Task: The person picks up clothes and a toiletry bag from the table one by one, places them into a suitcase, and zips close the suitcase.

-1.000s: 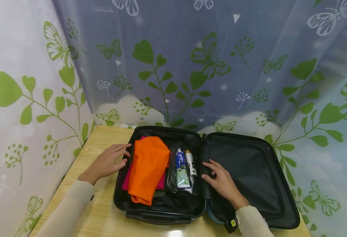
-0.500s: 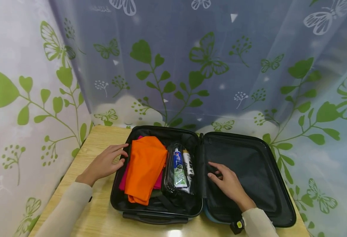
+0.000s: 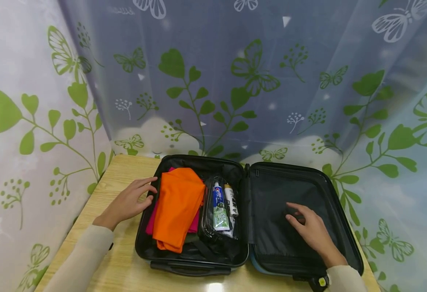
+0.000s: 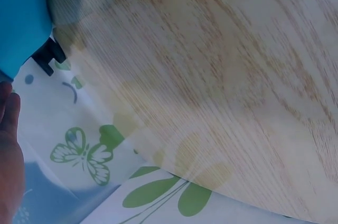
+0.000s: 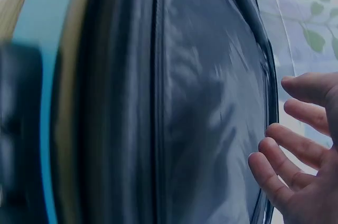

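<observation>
An open suitcase (image 3: pixel 155 251) lies flat on a wooden table (image 3: pixel 122 267). Its left half holds a folded orange cloth (image 3: pixel 178 205) over a pink one (image 3: pixel 195 225), and a clear pouch (image 3: pixel 222 209) with toothpaste tubes. The right half is a dark lining (image 3: pixel 271 215) (image 5: pixel 200 108), with nothing on it. My left hand (image 3: pixel 129 200) rests on the suitcase's left rim, fingers relaxed. My right hand (image 3: pixel 308 227) (image 5: pixel 301 150) hovers low over the lining with fingers spread and holds nothing.
A curtain (image 3: pixel 213 81) printed with green leaves and butterflies hangs close behind and on both sides. Bare table top (image 4: pixel 211 65) lies left of the case. The suitcase handle (image 3: pixel 189 267) faces me at the front edge.
My right hand has slid rightward from the suitcase's middle hinge to the centre of the lined half. The left hand has stayed on the left rim.
</observation>
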### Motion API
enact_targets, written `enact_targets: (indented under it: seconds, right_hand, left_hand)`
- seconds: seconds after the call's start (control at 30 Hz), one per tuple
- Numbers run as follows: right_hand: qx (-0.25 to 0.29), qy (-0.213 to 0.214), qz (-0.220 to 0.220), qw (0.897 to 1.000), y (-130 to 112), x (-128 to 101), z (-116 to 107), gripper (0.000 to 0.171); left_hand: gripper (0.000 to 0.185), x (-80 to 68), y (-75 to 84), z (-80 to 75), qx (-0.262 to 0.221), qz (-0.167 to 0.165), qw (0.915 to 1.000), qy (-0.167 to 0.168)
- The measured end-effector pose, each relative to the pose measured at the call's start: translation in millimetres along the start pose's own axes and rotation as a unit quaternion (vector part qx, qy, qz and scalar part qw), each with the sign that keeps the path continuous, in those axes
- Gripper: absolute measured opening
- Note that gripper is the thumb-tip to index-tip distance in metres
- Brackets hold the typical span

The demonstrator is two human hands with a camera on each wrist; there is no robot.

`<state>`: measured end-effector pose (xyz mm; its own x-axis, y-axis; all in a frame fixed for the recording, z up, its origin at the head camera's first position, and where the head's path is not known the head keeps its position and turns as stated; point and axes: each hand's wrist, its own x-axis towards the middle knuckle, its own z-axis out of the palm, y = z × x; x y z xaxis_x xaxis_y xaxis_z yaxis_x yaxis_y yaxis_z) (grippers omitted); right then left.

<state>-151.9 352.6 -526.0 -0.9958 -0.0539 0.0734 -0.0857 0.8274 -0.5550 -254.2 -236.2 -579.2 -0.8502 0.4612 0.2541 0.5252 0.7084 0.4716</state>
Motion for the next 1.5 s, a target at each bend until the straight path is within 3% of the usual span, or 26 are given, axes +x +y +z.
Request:
enact_targets:
  seconds: [0.53, 0.8, 1.07, 1.33, 1.5]
  right_hand:
    - [-0.021, 0.002, 0.07, 0.997, 44, -18, -40, 0.059]
    - [-0.017, 0.028, 0.082, 0.996, 67, -26, -49, 0.055]
    - [-0.021, 0.045, 0.108, 0.993, 82, -29, -59, 0.056]
    - [-0.012, 0.024, 0.176, 0.984, 90, -31, -70, 0.067]
    - [0.005, 0.034, 0.173, 0.984, 96, -32, -73, 0.064]
  left_hand:
    - [0.014, -0.7, 2.6, 6.6, -0.016, -0.009, 0.9998, 0.008]
    - [0.015, -2.6, 2.6, 8.5, -0.024, -0.018, 0.9995, 0.014]
    - [0.016, -3.1, 1.3, 8.5, -0.025, -0.018, 0.9994, 0.013]
    - [0.017, -4.8, 1.0, 8.6, -0.029, -0.022, 0.9993, 0.01]
    - [0.017, -5.5, 0.5, 8.7, -0.031, -0.024, 0.9992, 0.01]
